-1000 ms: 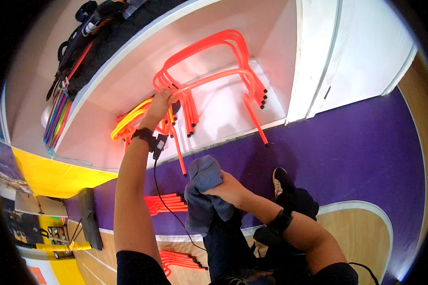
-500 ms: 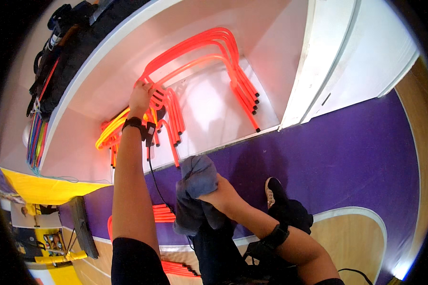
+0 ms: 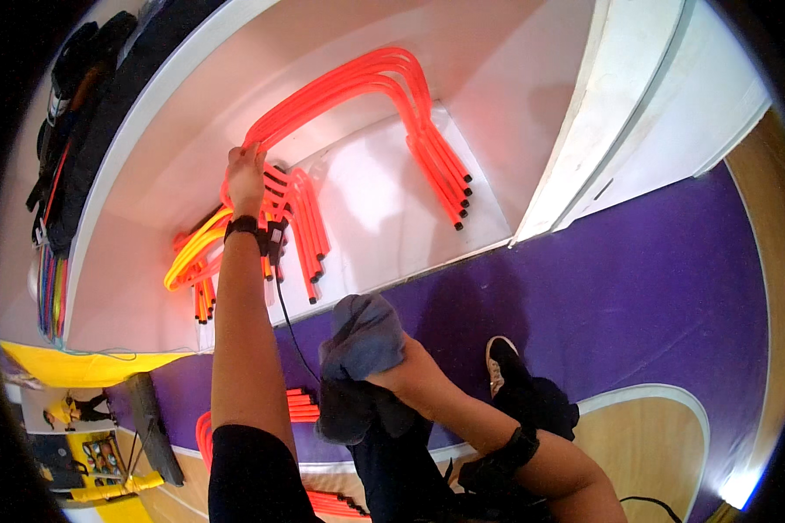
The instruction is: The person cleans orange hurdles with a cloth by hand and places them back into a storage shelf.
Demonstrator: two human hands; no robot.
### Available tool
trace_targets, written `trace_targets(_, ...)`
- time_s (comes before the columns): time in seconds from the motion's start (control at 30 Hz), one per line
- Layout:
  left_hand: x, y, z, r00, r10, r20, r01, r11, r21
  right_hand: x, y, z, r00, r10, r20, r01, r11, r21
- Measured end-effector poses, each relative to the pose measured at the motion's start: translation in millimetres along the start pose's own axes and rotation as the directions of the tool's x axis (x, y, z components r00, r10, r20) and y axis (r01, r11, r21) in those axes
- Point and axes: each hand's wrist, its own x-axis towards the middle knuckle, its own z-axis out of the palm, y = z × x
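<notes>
A row of orange-red training hurdles [image 3: 340,94], nested close together with black-capped feet, stands on a white shelf. My left hand [image 3: 247,172] is closed round the left corner of their top bars. Its fingertips are partly hidden by the bars and the back of the hand. In my right hand [image 3: 399,366] is a bunched dark grey cloth [image 3: 358,336], held in front of my legs, apart from the hurdles. More hurdles in yellow and orange [image 3: 194,253] lean together to the left of my left wrist.
The white shelf [image 3: 371,248] ends at a purple floor [image 3: 619,279]. Other orange hurdles [image 3: 301,405] lie on the floor behind my left forearm. Black bags [image 3: 126,131] hang over at upper left. A white door frame [image 3: 576,131] stands to the right. A person [image 3: 74,410] is far off at left.
My left hand has moved slightly left and the front hurdle has been drawn back against the others, closing the gap. The cloth stays in my right hand.
</notes>
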Motion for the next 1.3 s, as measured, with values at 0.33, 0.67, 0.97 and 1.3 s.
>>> trace_targets(0.33,-23,4,-1,0.952,0.048,0.302,-0.059,0.998,0.026,8,-1,-4,0.995,-0.074,-0.073,0.072,0.997,-0.03)
trace_targets(0.67,-206,31,-51,0.812,0.162,0.561,0.093,0.913,-0.398,-6,2,6,0.985,-0.174,-0.02,0.175,0.982,0.066)
trace_targets(0.97,-490,-4,-265,0.571,-0.364,0.735,0.487,0.872,0.054,-33,5,22,0.998,-0.07,-0.006,0.07,0.996,0.057)
trace_targets(1.3,-685,-13,-484,0.303,-0.95,-0.075,0.657,0.151,0.739,-70,60,62,0.998,-0.035,0.05,0.034,0.999,0.021)
